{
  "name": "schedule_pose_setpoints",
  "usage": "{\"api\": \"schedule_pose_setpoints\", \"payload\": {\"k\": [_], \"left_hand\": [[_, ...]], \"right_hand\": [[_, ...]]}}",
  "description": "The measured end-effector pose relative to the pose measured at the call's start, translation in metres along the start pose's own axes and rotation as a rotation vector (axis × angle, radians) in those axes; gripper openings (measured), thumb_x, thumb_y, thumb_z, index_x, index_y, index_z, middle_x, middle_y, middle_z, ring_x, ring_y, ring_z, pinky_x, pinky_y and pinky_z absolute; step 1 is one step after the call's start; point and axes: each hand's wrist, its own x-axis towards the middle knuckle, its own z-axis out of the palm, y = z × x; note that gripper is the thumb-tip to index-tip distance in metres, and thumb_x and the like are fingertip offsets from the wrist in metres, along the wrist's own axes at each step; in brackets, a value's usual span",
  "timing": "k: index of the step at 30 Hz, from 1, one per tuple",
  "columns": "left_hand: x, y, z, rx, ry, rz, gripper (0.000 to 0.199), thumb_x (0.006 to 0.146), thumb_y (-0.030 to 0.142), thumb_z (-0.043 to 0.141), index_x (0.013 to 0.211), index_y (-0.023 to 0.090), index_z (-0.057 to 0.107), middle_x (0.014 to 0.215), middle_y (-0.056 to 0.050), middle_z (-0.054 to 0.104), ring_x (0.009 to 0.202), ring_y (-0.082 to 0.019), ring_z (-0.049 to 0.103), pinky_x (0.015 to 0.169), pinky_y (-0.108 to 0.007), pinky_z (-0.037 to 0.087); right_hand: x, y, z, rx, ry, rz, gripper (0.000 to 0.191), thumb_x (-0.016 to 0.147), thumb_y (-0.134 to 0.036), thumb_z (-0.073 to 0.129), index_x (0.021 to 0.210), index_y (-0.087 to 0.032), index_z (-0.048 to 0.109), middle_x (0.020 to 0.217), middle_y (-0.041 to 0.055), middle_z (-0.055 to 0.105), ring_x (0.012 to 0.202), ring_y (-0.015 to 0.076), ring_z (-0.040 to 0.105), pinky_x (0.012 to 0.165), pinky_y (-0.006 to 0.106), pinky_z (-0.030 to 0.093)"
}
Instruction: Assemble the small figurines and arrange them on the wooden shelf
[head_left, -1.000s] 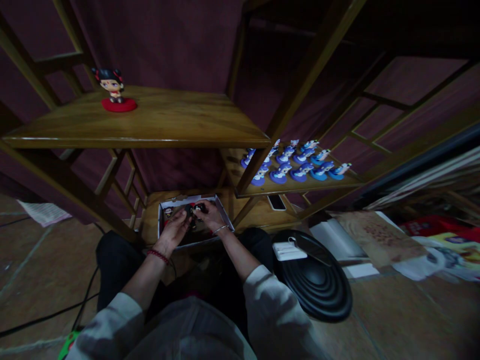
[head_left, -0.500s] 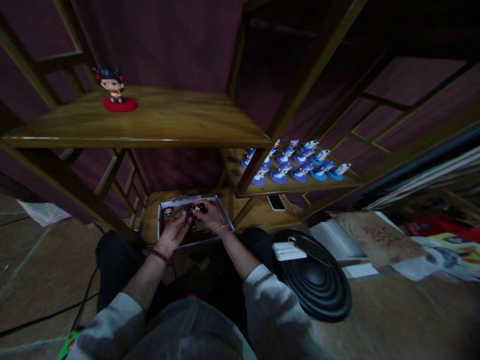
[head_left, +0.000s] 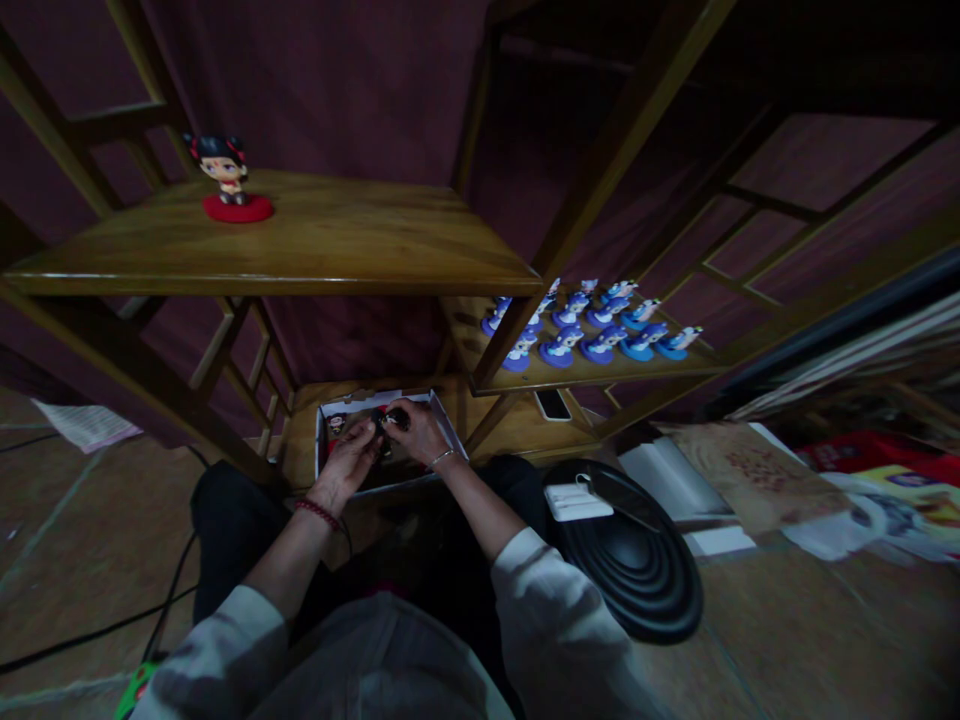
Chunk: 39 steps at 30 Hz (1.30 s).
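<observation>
Both my hands are over an open white-edged box (head_left: 441,412) on the low wooden shelf. My left hand (head_left: 351,458), with a red bead bracelet, has its fingers closed on a small dark piece (head_left: 377,419). Right beside it, my right hand (head_left: 420,438), wearing a thin bangle, pinches a small black-haired figurine (head_left: 396,419). The two pieces are close together; I cannot tell whether they touch. Inside the box, left of my hands, lies another figurine part (head_left: 337,424) with black and red on it.
A figurine on a red base (head_left: 237,190) stands on the upper shelf (head_left: 337,235). Several blue-purple figurines (head_left: 602,343) stand in rows at right. A phone (head_left: 553,405) lies on the low shelf. A black ridged stool (head_left: 630,570) carries a white device (head_left: 577,502).
My right fingers have shifted slightly, turning the figurine so that less of its light part shows. My left hand has barely moved.
</observation>
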Motion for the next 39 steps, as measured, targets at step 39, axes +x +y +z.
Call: {"api": "schedule_pose_setpoints", "payload": {"k": [39], "left_hand": [[-0.010, -0.008, 0.004, 0.056, -0.099, 0.048, 0.015, 0.064, 0.007, 0.068, 0.075, 0.016, 0.065, 0.081, 0.001, 0.065, 0.077, -0.007, 0.059, 0.075, -0.019, 0.045]], "right_hand": [[0.003, -0.020, -0.019, -0.185, -0.167, 0.148, 0.014, 0.072, -0.021, 0.057, 0.085, -0.019, 0.059, 0.072, -0.0003, 0.061, 0.068, 0.0128, 0.055, 0.066, 0.024, 0.042]]}}
